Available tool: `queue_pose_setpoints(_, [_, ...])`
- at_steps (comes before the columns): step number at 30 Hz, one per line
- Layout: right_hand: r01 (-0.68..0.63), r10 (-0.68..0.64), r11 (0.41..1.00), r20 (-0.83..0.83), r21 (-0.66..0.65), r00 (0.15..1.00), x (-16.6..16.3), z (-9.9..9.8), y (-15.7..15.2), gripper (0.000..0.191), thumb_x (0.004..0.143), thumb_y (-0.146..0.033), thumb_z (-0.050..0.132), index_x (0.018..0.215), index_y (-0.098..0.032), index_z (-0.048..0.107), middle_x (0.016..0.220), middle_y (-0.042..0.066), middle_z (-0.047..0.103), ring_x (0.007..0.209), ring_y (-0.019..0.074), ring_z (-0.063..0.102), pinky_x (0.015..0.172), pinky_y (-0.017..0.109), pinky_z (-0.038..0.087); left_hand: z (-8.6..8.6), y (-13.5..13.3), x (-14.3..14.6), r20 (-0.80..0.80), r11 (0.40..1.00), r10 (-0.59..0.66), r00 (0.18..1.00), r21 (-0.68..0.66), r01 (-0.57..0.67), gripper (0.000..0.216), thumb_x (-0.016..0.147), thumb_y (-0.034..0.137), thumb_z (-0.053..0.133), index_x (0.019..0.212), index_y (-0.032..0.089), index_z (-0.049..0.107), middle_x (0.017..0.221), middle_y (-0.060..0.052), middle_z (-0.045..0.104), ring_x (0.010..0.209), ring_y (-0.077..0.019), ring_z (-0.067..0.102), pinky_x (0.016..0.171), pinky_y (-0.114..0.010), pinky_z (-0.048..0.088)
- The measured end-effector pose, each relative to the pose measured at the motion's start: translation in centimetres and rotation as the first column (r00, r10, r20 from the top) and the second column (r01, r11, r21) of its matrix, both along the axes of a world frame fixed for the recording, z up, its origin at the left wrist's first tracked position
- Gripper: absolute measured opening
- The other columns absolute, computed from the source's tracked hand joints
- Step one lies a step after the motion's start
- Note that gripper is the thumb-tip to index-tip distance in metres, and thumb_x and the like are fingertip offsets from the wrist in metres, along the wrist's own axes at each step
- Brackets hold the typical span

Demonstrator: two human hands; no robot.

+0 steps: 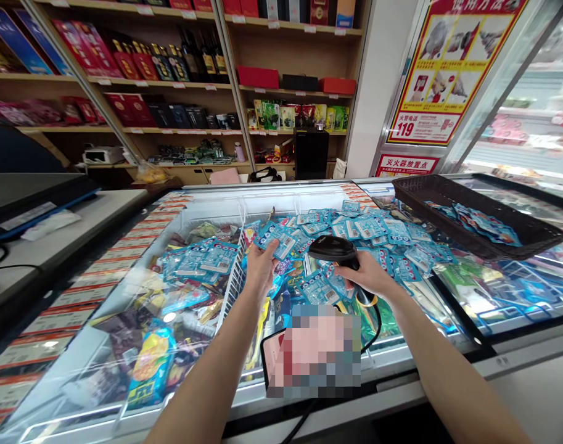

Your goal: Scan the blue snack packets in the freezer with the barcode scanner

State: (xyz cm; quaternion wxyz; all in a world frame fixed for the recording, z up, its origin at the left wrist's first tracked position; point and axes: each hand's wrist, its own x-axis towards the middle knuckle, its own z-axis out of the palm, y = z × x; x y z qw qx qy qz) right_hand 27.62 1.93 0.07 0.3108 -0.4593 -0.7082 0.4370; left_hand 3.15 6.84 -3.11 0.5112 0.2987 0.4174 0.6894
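Note:
My left hand (263,268) pinches a small blue packet (277,239), with a barcode showing on its face. In my right hand (370,274) is a black barcode scanner (333,248), gripped by its handle, its head pointing left toward the packet. The scanner and packet are apart. Many similar blue packets (369,228) lie spread over the glass top of a chest freezer (147,308), around and behind both hands. Another pile of blue packets (202,259) sits to the left. Below my hands lies a phone (272,354), its screen mostly blurred out.
A dark woven basket (475,216) with some blue packets stands at the back right. The scanner's black cable (379,324) loops down toward the phone. Price labels (54,317) line the freezer's left side. Shelves (170,86) of boxes and bottles stand behind.

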Motion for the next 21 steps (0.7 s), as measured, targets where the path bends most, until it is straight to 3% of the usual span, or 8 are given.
queue_pose_setpoints(6, [-0.020,0.020,1.000,-0.007,0.011,1.000,-0.07,0.20,-0.12,0.019,0.077,-0.035,0.058,0.081,-0.017,0.059,0.051,0.000,0.059,0.046,0.0151,0.058,0.048,0.024,0.044,-0.07,0.26,-0.14,0.002,0.999,-0.011,1.000,-0.039,0.011,0.039,0.061,0.022,0.076,0.096,0.021,0.059,0.097,-0.005,0.069,0.094,-0.0236,0.065,0.080,-0.040,0.053])
queue_pose_setpoints(14, [-0.015,0.015,1.000,-0.012,-0.013,1.000,-0.19,0.45,-0.18,0.020,0.076,-0.036,0.058,0.083,-0.016,0.060,0.052,0.000,0.059,0.046,0.0157,0.057,0.048,0.025,0.043,0.43,-0.43,0.40,-0.031,1.000,-0.017,0.999,0.006,0.017,0.036,0.065,0.026,0.073,0.098,0.022,0.058,0.103,-0.006,0.067,0.094,-0.0228,0.064,0.078,-0.039,0.053])
queue_pose_setpoints(21, [-0.016,0.017,1.000,0.015,-0.017,1.000,-0.22,0.39,-0.23,0.022,0.077,-0.037,0.057,0.081,-0.016,0.061,0.053,0.001,0.060,0.047,0.0157,0.057,0.048,0.025,0.043,0.42,-0.22,0.43,-0.065,1.000,0.010,0.998,-0.022,-0.011,0.039,0.062,0.027,0.075,0.095,0.022,0.056,0.093,-0.005,0.068,0.087,-0.0220,0.065,0.076,-0.039,0.053])
